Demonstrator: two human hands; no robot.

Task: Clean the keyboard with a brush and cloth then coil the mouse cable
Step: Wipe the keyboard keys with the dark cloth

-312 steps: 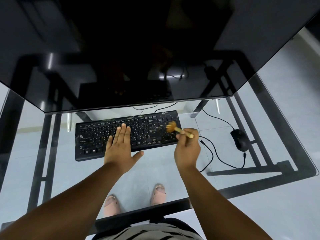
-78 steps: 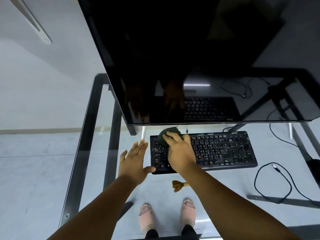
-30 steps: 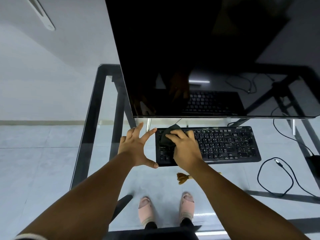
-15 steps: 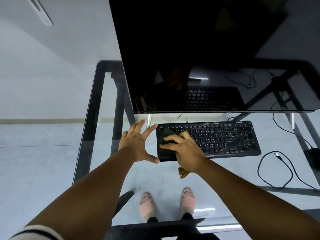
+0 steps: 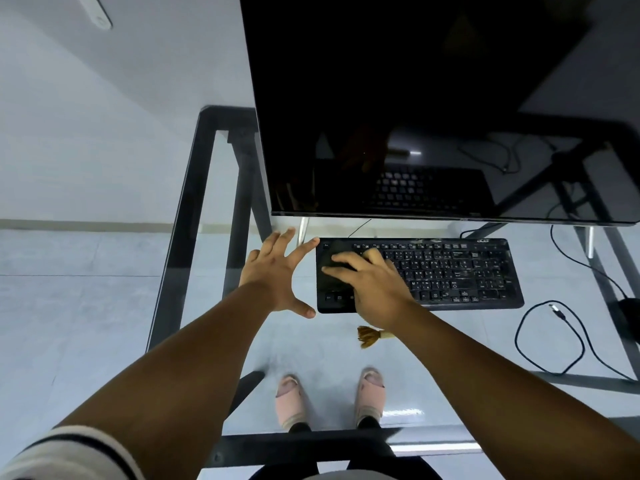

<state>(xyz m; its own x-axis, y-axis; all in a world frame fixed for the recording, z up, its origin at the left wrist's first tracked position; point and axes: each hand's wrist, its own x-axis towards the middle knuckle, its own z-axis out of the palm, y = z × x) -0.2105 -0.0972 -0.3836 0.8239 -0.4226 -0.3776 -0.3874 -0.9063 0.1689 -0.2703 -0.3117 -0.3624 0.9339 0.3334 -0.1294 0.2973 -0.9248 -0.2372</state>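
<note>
1. Fingers (image 5: 341,258) of the right hand (image 5: 372,285) press a dark cloth (image 5: 329,271) flat on the left end of the black keyboard (image 5: 450,275).
2. The left hand (image 5: 277,275) — fingers spread wide, holding nothing — hovers just beside the keyboard's left edge.
3. A brush (image 5: 369,336) lies on the glass desk (image 5: 187,209) near the keyboard's front edge; the mouse cable (image 5: 550,341) loops loose at right, under a dark monitor (image 5: 415,98).

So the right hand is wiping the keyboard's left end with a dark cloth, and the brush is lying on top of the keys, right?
Not quite. In the head view the brush lies on the glass table in front of the keyboard, not on the keys. The right hand does press the dark cloth on its left end.
</note>
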